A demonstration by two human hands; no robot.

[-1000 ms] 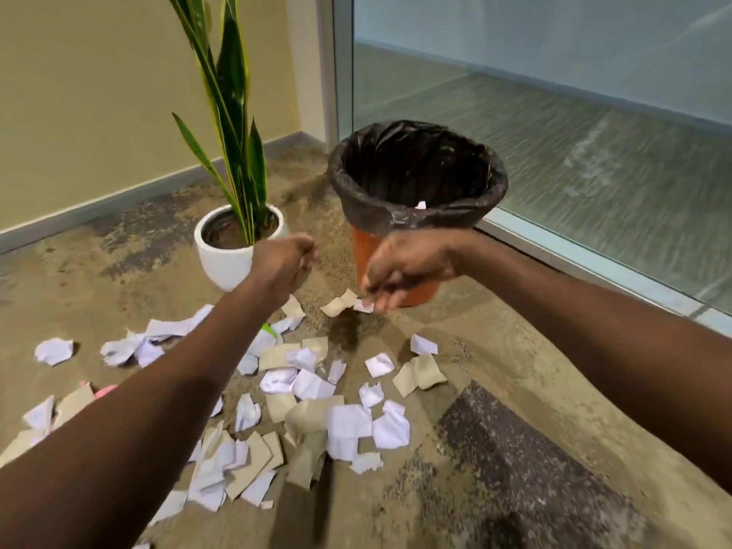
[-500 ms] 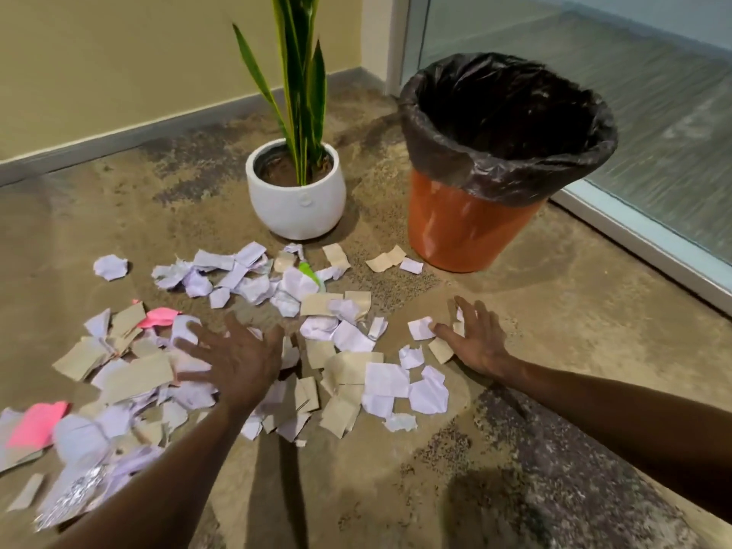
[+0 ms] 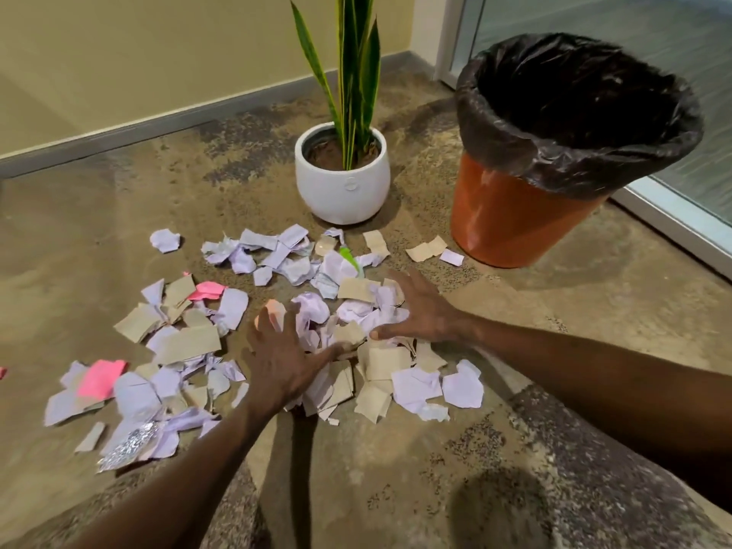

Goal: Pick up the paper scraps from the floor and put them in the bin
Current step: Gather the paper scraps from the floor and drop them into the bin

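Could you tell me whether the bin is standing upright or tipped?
Upright: the bin stands on its base, its liner-covered mouth facing up.

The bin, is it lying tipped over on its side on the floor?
No, the bin stands upright on the floor beside the white plant pot, its black liner folded over the open rim.

a mottled brown concrete floor (image 3: 166, 200) meets a plain yellow wall (image 3: 119, 53) along a grey skirting board (image 3: 119, 132). a frosted glass partition (image 3: 574, 17) in a pale metal frame (image 3: 669, 219) closes the right side. a round white ceramic pot (image 3: 342, 188) with a tall green-leaved plant (image 3: 352, 61) stands near the corner.
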